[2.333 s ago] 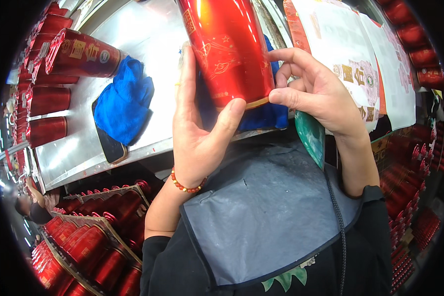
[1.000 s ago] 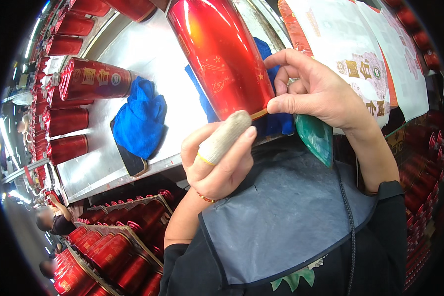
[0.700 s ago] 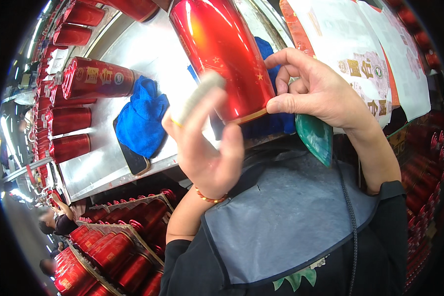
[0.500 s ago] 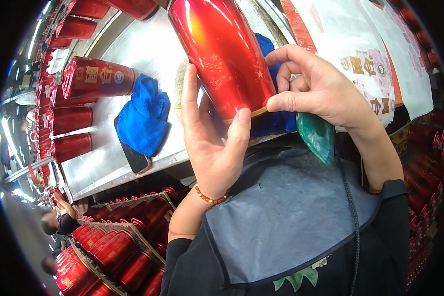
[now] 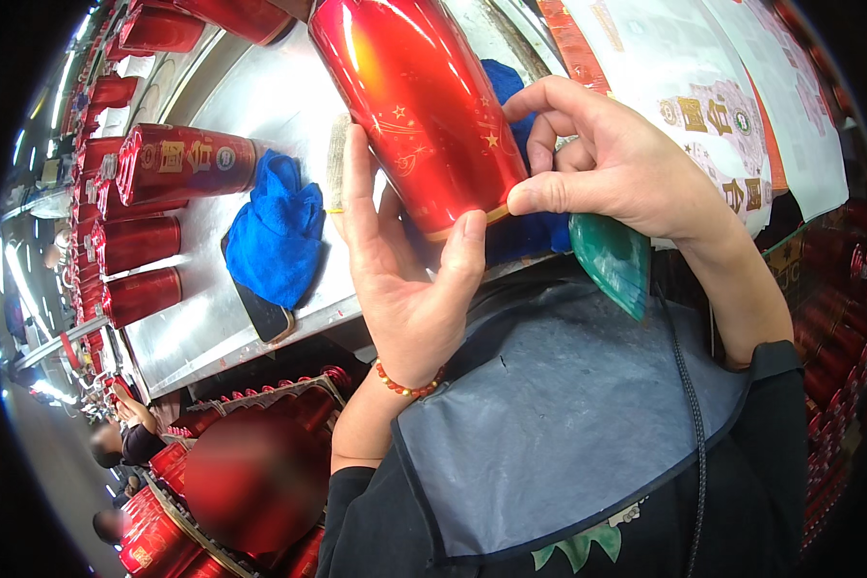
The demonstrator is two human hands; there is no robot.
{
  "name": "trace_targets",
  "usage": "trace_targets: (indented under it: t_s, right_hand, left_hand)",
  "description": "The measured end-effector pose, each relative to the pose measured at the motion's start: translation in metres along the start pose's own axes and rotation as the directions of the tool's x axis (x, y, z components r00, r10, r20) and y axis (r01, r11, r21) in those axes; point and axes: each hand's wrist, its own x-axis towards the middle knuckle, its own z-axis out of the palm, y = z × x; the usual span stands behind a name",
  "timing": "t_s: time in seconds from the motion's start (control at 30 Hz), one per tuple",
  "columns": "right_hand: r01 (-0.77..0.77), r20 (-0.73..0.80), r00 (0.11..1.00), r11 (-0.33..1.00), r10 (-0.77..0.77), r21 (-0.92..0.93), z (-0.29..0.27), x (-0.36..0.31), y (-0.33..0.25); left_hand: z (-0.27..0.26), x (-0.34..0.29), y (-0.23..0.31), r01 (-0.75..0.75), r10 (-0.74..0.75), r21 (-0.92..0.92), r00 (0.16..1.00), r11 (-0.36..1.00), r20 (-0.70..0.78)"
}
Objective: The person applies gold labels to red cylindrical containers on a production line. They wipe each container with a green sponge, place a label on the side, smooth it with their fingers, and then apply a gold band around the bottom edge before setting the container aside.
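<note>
A glossy red bottle (image 5: 414,106) with small gold stars and a gold rim at its base lies tilted before me, its top running out of the upper edge of the view. My left hand (image 5: 405,289) holds it from the left, fingers along its side and thumb by the base rim. From the right, my right hand (image 5: 612,164) touches it, thumb at the base edge, index finger against the side, other fingers curled. Just below that hand is a glossy green pointed piece (image 5: 612,265), scraper-like. Blue cloth shows partly behind the bottle.
A crumpled blue cloth (image 5: 275,236) lies over a dark phone-like slab (image 5: 260,316) on the metal table (image 5: 202,323). Red bottles (image 5: 188,164) lie at left; more fill racks below. White printed sheets (image 5: 665,58) lie at right. Another person's arm (image 5: 137,409) shows far left.
The bottle and both hands have shifted slightly left in view, and the bottle leans a little more. My grip looks the same.
</note>
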Motion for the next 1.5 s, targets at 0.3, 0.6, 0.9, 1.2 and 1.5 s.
trace_targets:
  t_s: [0.3,0.6,0.9,1.2,1.5]
  right_hand:
    - [0.012,-0.012,1.0,1.0,-0.011,0.024,0.001,0.0,0.001]
    - [0.075,-0.051,0.996,0.997,-0.074,0.03,0.002,0.002,0.007]
    - [-0.011,-0.006,1.0,0.999,0.012,0.053,0.002,0.001,0.0]
    - [-0.064,-0.006,0.998,0.997,0.065,0.037,0.0,0.002,-0.004]
    - [-0.033,0.013,0.999,0.999,0.033,0.008,-0.057,0.044,-0.013]
  left_hand:
    - [-0.001,0.0,0.0,0.017,-0.017,-0.022,1.0,1.0,0.0]
    - [0.001,0.002,0.001,0.017,-0.018,-0.079,1.0,0.997,-0.015]
    - [-0.002,0.004,-0.001,0.014,-0.02,-0.134,0.999,0.991,-0.04]
    - [-0.026,-0.028,-0.012,-0.589,0.594,0.736,0.737,0.332,0.322]
    - [-0.025,-0.03,-0.011,-0.618,0.579,0.659,0.748,0.428,0.324]
